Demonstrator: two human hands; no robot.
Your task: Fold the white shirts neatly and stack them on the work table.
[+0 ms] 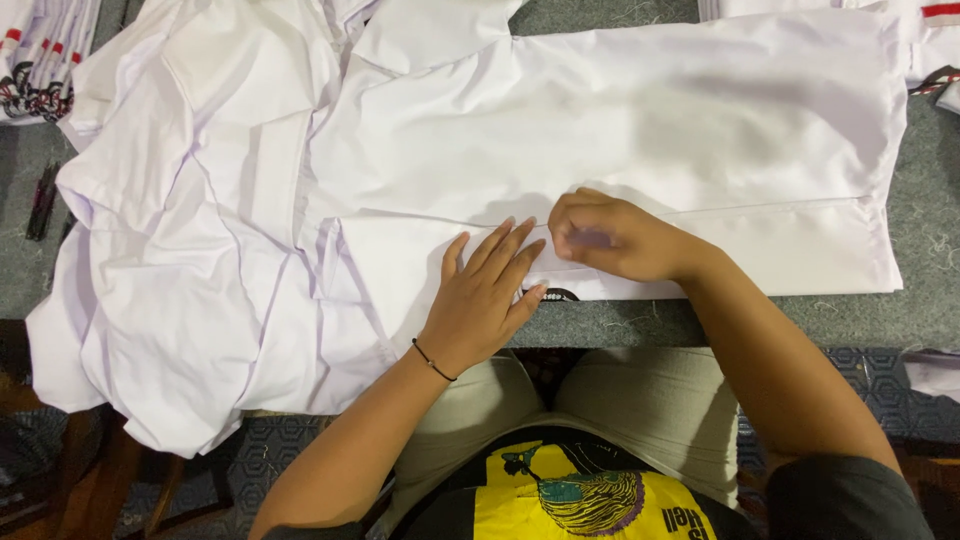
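A white shirt (560, 120) lies spread across a grey felt-covered table (930, 230), with part of it hanging over the near left edge. My left hand (485, 295) rests flat on the cloth near the front edge, fingers apart and pointing up-right. My right hand (610, 238) sits just to its right, fingers curled and pinching the fabric at a long seam line (780, 207). A thin black band is on my left wrist.
A stack of folded white garments with red and black trim (40, 60) sits at the far left corner. More white cloth with red trim (935, 30) lies at the far right. Dark pens (40, 200) lie on the left of the table.
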